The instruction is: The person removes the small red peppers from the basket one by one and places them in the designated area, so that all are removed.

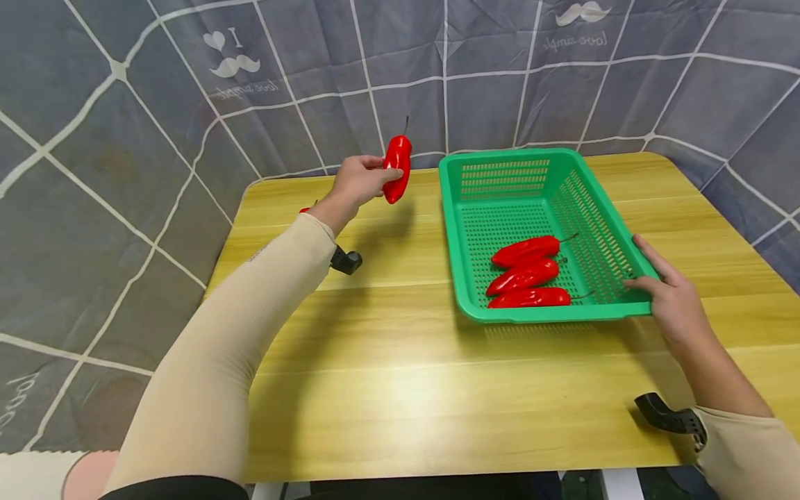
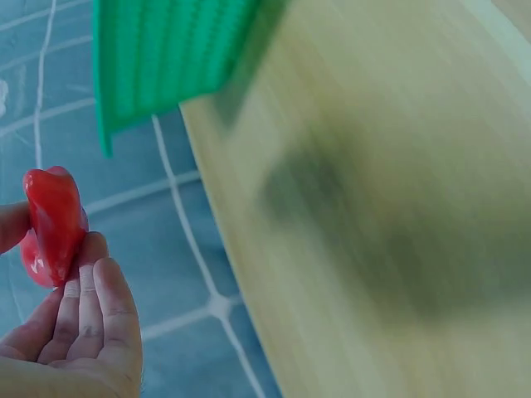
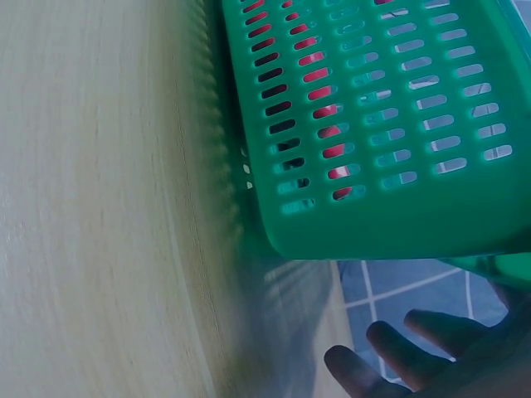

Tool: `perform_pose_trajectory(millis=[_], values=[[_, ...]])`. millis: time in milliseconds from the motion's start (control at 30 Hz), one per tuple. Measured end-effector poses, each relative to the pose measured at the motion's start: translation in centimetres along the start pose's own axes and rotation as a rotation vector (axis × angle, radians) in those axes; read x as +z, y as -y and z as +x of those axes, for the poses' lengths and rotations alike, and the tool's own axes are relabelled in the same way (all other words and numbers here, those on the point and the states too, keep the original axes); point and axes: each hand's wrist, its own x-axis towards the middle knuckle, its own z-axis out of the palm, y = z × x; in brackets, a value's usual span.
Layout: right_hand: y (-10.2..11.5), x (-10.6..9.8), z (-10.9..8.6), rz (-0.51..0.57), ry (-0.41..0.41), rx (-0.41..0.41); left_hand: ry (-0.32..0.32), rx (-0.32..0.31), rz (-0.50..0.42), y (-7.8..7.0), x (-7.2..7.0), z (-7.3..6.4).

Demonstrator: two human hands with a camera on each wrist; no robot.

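Note:
My left hand [image 1: 362, 182] pinches a glossy red chili pepper [image 1: 398, 167] between thumb and fingers, above the back of the table. Its thin dark stem points up. The left wrist view shows the same pepper [image 2: 56, 224] between thumb and fingertips. My right hand [image 1: 678, 305] holds the near right corner of a green plastic basket [image 1: 455, 229], thumb over the rim and a finger along the outside. Three red peppers [image 1: 525, 276] lie side by side in the basket. Several fingers [image 3: 406, 352] stretch out below the basket wall in the right wrist view.
Behind my left forearm, a bit of another red thing [image 1: 304, 210] shows on the wooden table [image 1: 400, 389]. A grey curtain [image 1: 325, 69] with white lines stands behind and beside the table. A black strap device sits at each wrist.

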Motion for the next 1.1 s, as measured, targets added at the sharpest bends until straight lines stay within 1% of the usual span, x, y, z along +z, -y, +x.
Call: perform_pose_trajectory(millis=[167, 233, 300, 400, 467, 567, 700, 800, 900, 967, 1100], values=[[-0.1, -0.2, 0.2, 0.102, 0.027, -0.007, -0.025, -0.051, -0.001, 2.6, -2.4, 0.2], [-0.1, -0.2, 0.3, 0.138, 0.039, -0.008, -0.04, -0.07, 0.013, 3.5, -3.2, 0.2], [0.0, -0.2, 0.3, 0.164, 0.037, -0.008, -0.059, -0.091, 0.029, 4.4, -3.9, 0.2], [0.0, -0.2, 0.3, 0.174, 0.038, -0.007, -0.083, -0.106, 0.054, 5.4, -4.5, 0.0], [0.1, -0.2, 0.3, 0.175, 0.036, -0.001, -0.091, -0.11, 0.07, 6.2, -4.8, -0.1], [0.1, -0.1, 0.2, 0.208, 0.043, 0.012, -0.098, -0.113, 0.11, 7.4, -5.2, -0.5], [0.2, 0.0, 0.1, 0.257, 0.053, 0.019, -0.1, -0.142, 0.17, 9.2, -5.5, -0.9], [0.2, 0.0, 0.1, 0.268, 0.053, 0.016, -0.119, -0.165, 0.221, 10.2, -5.7, -1.0], [0.0, -0.1, 0.1, 0.258, 0.055, 0.006, -0.156, -0.16, 0.323, 10.8, -5.9, -0.8], [0.0, -0.2, 0.1, 0.25, 0.059, 0.0, -0.171, -0.153, 0.388, 10.9, -5.9, -0.7], [0.1, -0.2, 0.1, 0.257, 0.065, -0.005, -0.161, -0.148, 0.49, 10.6, -5.9, -0.9]])
